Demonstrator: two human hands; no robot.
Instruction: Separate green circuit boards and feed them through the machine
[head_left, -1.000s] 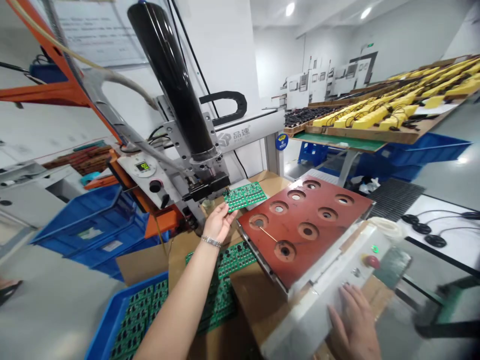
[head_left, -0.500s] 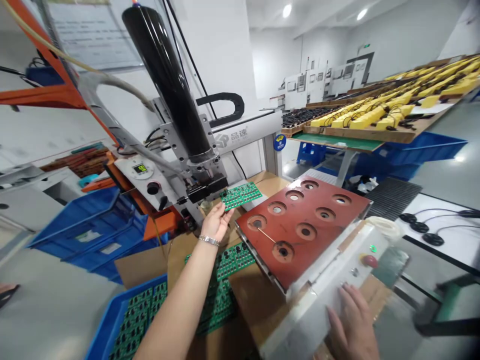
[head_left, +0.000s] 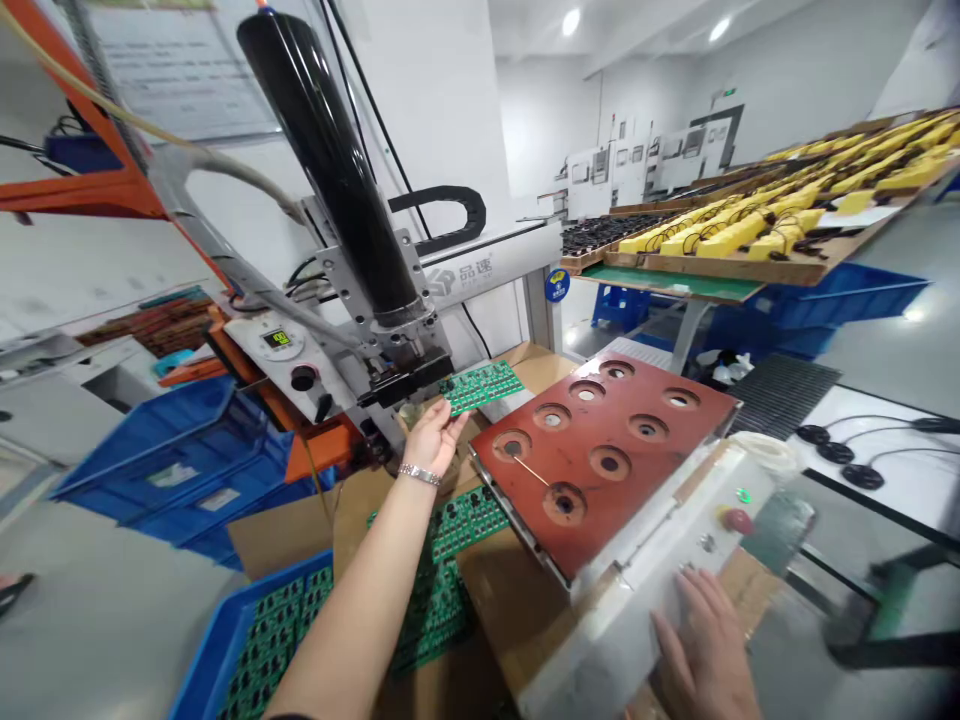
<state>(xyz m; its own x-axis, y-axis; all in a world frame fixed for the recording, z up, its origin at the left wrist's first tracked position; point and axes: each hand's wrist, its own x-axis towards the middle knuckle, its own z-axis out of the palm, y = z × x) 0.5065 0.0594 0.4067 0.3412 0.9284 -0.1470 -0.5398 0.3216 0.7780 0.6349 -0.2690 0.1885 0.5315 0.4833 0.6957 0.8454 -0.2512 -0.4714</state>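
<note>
My left hand [head_left: 433, 437] reaches forward and pinches the near edge of a green circuit board panel [head_left: 480, 385], holding it under the black clamp head of a machine with a tall black cylinder [head_left: 330, 170]. A bracelet shows on that wrist. My right hand [head_left: 709, 650] lies flat, fingers spread, on the white control box [head_left: 660, 590] at the front, near its silver button and red button [head_left: 735, 520]. A red-brown plate with several round holes [head_left: 607, 450] sits tilted between the two hands.
More green boards lie in a blue bin [head_left: 247, 640] and on cardboard [head_left: 465, 520] below my left arm. Blue crates [head_left: 180, 450] stand at left. A long bench with yellow parts [head_left: 787, 225] runs at right. Black round cabled parts [head_left: 847, 450] rest on a white surface.
The left hand with the green board has edged slightly up and toward the clamp head. The right hand stays on the control box. The view has shifted a little.
</note>
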